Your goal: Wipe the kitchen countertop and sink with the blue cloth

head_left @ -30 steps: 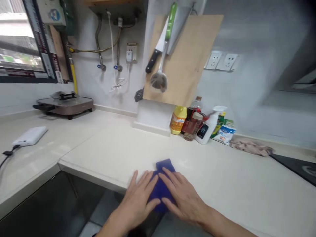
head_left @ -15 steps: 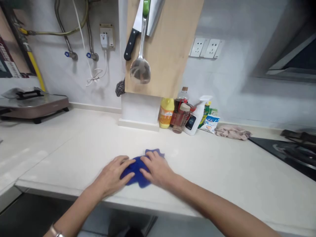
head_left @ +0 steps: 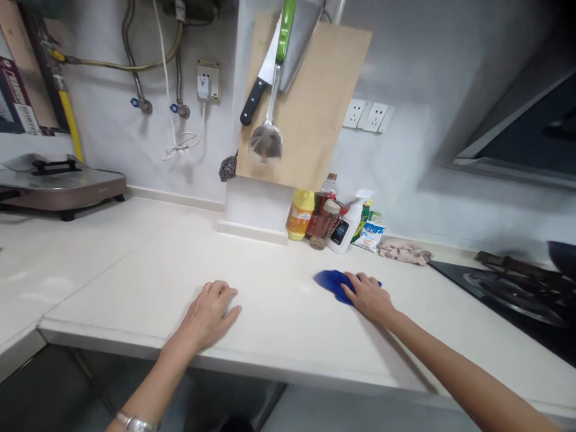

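Observation:
A blue cloth lies on the white countertop, right of the middle. My right hand presses on its right part, fingers curled over it. Well to the left, my left hand rests near the counter's front edge, with thumb and fingers apart and nothing in it. Part of the cloth is hidden beneath my right hand.
Against the wall stand a yellow bottle, a white spray bottle and a bundled beige cloth. A gas stove is at right, an electric pan at left. A cutting board hangs above.
My right hand has moved right with the blue cloth, away from my left hand. My left hand no longer touches the cloth. The view has shifted slightly.

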### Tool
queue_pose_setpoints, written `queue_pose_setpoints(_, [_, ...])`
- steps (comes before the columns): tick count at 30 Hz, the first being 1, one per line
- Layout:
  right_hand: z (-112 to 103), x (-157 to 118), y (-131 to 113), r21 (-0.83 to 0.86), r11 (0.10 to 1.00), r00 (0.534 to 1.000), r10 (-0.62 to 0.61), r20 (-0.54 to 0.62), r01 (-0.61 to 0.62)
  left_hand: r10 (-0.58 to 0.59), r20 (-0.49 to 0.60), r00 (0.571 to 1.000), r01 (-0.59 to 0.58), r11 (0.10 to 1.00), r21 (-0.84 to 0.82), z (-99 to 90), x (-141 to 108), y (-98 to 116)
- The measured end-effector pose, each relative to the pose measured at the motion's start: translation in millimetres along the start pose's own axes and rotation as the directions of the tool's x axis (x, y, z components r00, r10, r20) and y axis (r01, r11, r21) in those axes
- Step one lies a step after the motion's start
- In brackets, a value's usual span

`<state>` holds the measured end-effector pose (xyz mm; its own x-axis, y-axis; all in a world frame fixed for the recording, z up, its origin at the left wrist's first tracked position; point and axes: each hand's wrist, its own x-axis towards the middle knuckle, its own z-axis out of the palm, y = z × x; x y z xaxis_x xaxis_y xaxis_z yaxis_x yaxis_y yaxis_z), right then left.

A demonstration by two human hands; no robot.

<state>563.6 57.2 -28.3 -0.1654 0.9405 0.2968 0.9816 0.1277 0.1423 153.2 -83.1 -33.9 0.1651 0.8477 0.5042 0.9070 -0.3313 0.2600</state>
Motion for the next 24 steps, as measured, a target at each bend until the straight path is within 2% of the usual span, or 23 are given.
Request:
queue_pose_setpoints(2, [4.6,-33.1,35.5,-0.022,1.0,0.999,-0.02,-0.048,0.019,-0.008,-0.016,1.0,0.008,1.0,-0.012,-0.1,-1.4,-0.6])
queue_pose_setpoints(4, [4.2,-69.1,56.9,-0.018,0.999,0.994,-0.033,-0.108,0.032,-0.011,-0.034,0.999,0.01,0.999,-0.033,0.6,-1.9,-1.4])
queue_pose_setpoints(7, [-6.8,-116.9,56.0,0.03,0.998,0.985,-0.056,-0.163,0.061,-0.006,-0.076,0.997,0.0,0.997,-0.078,3.0,-1.1,-2.6])
queue_pose_setpoints(10, [-24.8,-142.0,19.8,0.08,0.985,0.974,-0.138,-0.178,0.154,-0.05,-0.105,0.993,0.041,0.995,-0.086,4.9,0.3,-2.6])
queue_pose_setpoints(13, [-43.9,-139.3,-37.5,0.121,0.948,0.945,-0.271,-0.181,0.295,-0.091,-0.039,0.995,0.089,0.994,-0.063,2.7,1.7,0.0])
queue_pose_setpoints(17, [-65.5,-109.7,-124.0,0.125,0.891,0.896,-0.417,-0.155,0.436,-0.093,0.084,0.992,0.098,0.994,-0.056,-1.5,2.8,1.8])
queue_pose_setpoints(20, [-72.7,-81.5,-177.5,0.142,0.86,0.871,-0.474,-0.131,0.49,-0.076,0.059,0.995,0.083,0.99,-0.114,3.7,3.4,-5.6])
queue_pose_setpoints(22, [-72.0,-64.9,-197.5,0.165,0.844,0.86,-0.496,-0.123,0.51,-0.103,0.037,0.994,0.108,0.984,-0.143,11.4,4.5,-14.2])
queue_pose_setpoints(24, [-68.7,-55.0,-201.3,0.181,0.831,0.851,-0.509,-0.13,0.525,-0.153,0.062,0.986,0.161,0.977,-0.142,19.8,5.6,-23.2])
